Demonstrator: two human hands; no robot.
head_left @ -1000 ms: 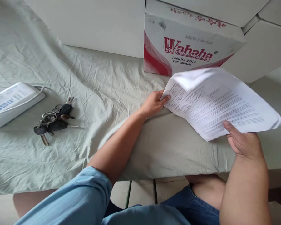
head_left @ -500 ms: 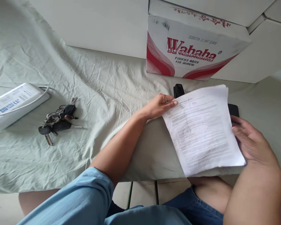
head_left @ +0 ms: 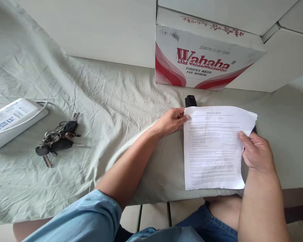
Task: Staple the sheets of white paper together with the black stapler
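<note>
Between my hands is a printed sheet of paper [head_left: 212,151] headed "Overleaf Notes", held up over the cloth; whether it is one sheet or a few, I cannot tell. My left hand [head_left: 173,120] pinches its top left corner, thumb on the print. On the opposite edge, my right hand [head_left: 257,149] grips the paper with the thumb in front and the fingers behind. Just past the sheet's top left corner lies a black stapler-like object [head_left: 191,100], partly covered. A dark thing peeks out by the upper right edge, mostly hidden.
A pale green cloth [head_left: 131,94] covers the table. At the back stands a Wahaba-style water carton [head_left: 204,64], against white boxes or panels [head_left: 96,30]. A bunch of keys [head_left: 59,139] lies left, beside a white device [head_left: 17,117] with a cable.
The paper has turned from tilted to nearly straight. My right hand has moved left and now grips its right edge. My left hand keeps its corner.
</note>
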